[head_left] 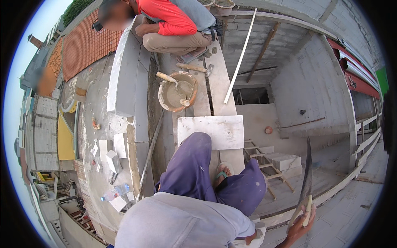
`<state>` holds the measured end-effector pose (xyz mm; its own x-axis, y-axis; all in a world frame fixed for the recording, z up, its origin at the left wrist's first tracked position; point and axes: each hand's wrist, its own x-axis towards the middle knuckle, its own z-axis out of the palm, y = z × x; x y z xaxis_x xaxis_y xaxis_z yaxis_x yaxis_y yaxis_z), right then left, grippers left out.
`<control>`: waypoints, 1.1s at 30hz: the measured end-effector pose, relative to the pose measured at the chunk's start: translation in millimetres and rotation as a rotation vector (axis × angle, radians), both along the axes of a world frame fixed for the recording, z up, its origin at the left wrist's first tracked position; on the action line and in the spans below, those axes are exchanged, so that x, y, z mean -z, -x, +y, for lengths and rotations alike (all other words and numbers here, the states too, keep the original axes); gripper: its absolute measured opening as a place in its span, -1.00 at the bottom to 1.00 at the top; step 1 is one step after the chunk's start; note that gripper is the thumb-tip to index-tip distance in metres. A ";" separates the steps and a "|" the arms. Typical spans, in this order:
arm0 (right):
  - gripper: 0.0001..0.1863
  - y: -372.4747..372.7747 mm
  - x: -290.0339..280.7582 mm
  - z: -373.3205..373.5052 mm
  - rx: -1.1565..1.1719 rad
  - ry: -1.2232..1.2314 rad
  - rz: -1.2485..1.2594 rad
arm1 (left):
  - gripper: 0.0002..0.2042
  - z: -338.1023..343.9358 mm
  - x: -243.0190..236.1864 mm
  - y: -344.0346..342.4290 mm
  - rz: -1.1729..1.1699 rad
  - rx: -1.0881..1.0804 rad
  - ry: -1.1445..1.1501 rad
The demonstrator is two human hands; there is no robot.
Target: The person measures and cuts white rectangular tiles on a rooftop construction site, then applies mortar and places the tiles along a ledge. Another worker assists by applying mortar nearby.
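At the lower right my right hand [302,223] is closed around the pale handle of a hand saw [307,175], its long dark blade pointing upward. My left arm, in a grey sleeve, reaches across to the right. The little that shows of my left hand [250,238] is at a white block [259,239]; its fingers are hidden. Before my purple-trousered knees, another flat white block [211,131] lies across the planks. Beyond it stands a bucket of wet mortar [178,93] with two wooden-handled tools in it. A hammer [196,68] lies past the bucket.
A co-worker in red sleeves [169,20] crouches at the far end of the planks [223,82], beside a grey block wall [126,78]. To the right, a deep drop holds a ladder [271,171] and stacked blocks [283,161]. A bottle [115,192] lies on the left ledge.
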<state>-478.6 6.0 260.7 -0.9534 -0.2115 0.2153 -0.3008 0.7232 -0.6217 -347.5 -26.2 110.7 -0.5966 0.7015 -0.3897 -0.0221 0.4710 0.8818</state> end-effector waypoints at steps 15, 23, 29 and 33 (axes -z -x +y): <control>-0.37 145.0 100.3 -343.5 -0.620 0.401 -0.646 | -0.50 -218.2 -39.3 58.2 0.417 -0.264 -0.291; -0.40 151.0 266.1 -483.6 -0.509 0.532 -1.204 | -0.67 -383.9 -63.0 -35.0 0.581 -1.305 -0.459; -0.40 123.5 323.0 -500.1 -0.613 0.241 -1.254 | -0.74 -371.2 -58.9 -132.9 0.535 -2.042 -0.163; -0.41 101.2 327.6 -516.2 -0.679 0.148 -1.214 | -0.76 -348.4 -46.6 -166.8 0.601 -2.362 -0.045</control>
